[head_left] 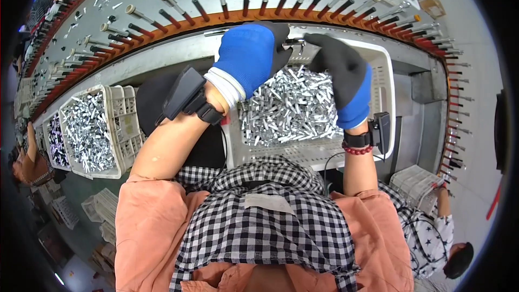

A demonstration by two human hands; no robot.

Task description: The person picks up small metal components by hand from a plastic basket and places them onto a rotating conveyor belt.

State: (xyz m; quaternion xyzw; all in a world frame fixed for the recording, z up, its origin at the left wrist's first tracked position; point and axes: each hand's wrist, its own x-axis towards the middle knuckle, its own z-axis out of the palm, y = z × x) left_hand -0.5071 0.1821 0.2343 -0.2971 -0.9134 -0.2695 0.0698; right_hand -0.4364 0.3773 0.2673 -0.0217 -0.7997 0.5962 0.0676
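Small metal part (294,42) sits pinched between both gloved hands, at twelve o'clock above the white crate (385,84) of shiny metal pieces (289,105). At nine o'clock stands another crate (125,130) of similar pieces. The left hand (251,54) grips the part's left end; the right hand (340,65) grasps its right end.

We count two gloved hands, the left hand (253,54) and the right hand (340,70). Each forearm carries one black wrist device, two in all. We count one bead bracelet (357,150). Three white crates hold small silver metal parts: the centre crate (378,54) and two left crates (125,113); the parts themselves are too many to count.
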